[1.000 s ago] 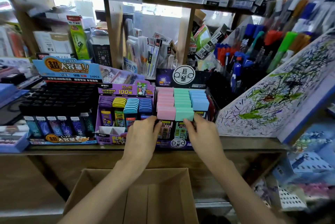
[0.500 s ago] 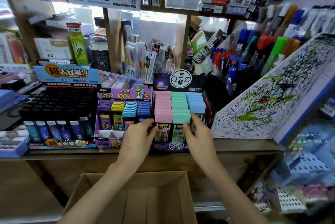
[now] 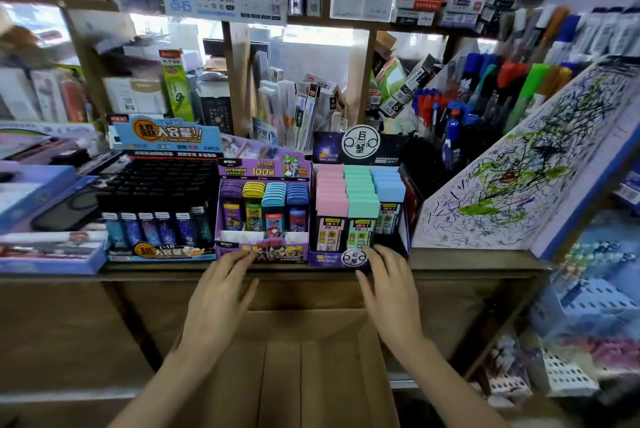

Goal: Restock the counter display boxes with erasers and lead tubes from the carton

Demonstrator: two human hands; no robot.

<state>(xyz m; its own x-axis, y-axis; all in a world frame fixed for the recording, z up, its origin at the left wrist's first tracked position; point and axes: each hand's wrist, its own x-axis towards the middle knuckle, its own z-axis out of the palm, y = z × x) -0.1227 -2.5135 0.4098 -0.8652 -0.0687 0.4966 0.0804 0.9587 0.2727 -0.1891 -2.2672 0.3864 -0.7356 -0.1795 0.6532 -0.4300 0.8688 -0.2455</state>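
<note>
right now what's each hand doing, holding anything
Left hand: open, fingers relaxed, holding nothing.
Right hand: open, holding nothing, fingertips by the front of the lead tube display box.

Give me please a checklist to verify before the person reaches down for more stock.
1. Left hand free: ok, open, holds nothing.
2. Right hand free: ok, open, holds nothing.
3. Room in the pastel tube box: ok, there is a gap in front of the blue row.
4. Room in the purple box: ok, the front compartments look empty.
5. Stock in the carton: cannot tell; only bare cardboard shows.
6. Boxes flat on the counter: ok.
</note>
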